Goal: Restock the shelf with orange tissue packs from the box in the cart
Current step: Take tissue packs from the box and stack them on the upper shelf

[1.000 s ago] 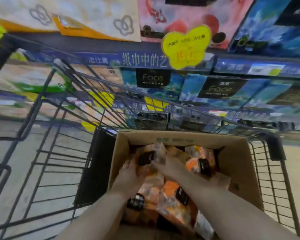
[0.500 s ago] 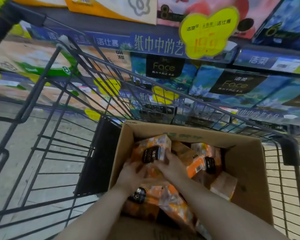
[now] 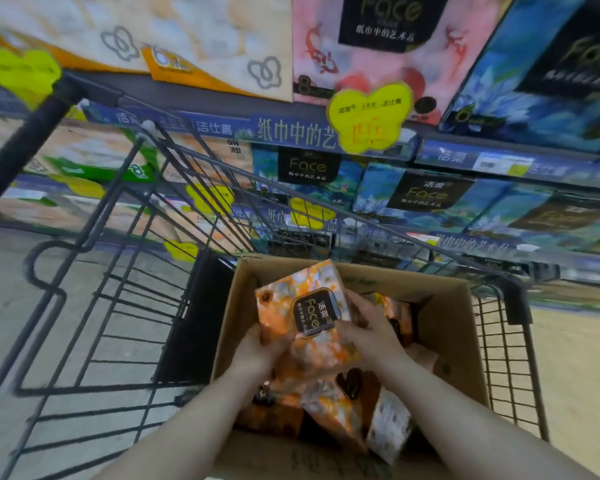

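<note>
Low in the frame's centre, left hand (image 3: 257,351) and right hand (image 3: 368,332) grasp one orange tissue pack (image 3: 303,313), long axis pointing up-frame toward the shelf (image 3: 326,136).

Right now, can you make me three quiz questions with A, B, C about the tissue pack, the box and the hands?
1. Where is the cardboard box?
A. in the cart
B. on the floor
C. on a shelf

2. What colour is the held tissue pack?
A. green
B. orange
C. purple

3. How is that pack held?
A. by the left hand only
B. by nobody
C. by both hands

Answers: 1 A, the wire cart surrounds it. 2 B, its wrap is orange. 3 C, the left hand and right hand grip its sides.
</note>
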Available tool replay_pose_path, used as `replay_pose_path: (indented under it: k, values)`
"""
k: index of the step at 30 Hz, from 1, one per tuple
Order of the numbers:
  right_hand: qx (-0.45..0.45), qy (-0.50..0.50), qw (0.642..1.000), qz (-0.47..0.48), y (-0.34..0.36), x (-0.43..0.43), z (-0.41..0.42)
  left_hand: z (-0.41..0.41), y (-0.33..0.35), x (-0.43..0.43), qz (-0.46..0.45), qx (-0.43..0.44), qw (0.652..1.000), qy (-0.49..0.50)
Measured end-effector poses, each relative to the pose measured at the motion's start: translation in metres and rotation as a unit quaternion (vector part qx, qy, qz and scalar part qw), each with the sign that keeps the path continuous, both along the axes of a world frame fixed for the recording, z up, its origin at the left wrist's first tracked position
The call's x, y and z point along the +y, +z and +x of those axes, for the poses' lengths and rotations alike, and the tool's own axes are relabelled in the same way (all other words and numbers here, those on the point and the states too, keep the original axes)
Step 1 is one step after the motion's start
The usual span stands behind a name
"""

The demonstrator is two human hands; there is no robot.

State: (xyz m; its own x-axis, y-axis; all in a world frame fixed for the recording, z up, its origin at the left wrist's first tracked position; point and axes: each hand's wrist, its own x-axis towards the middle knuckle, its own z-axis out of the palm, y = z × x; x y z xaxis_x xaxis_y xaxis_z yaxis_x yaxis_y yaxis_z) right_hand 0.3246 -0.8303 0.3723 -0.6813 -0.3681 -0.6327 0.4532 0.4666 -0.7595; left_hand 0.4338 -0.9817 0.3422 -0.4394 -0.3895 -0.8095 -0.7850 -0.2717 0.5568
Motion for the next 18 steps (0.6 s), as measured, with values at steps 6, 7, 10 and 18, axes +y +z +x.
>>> replay_pose_path:
  k: [6,7,10,18]
  values:
    - [0.029,0.011,0.996,-0.082,0.062,0.005,0.001,0.000,0.061,0.002,-0.103,0.082,0.991,-0.002]
    - [0.042,0.015,0.995,-0.089,0.070,0.003,0.001,-0.002,0.080,0.001,-0.127,0.094,0.987,-0.010]
    - [0.072,0.034,0.991,-0.110,0.095,-0.006,0.002,-0.001,0.119,-0.004,-0.159,0.109,0.981,-0.007]
    - [0.140,0.107,0.970,-0.169,0.146,-0.047,0.014,0.040,0.180,-0.028,-0.246,0.155,0.953,0.082]
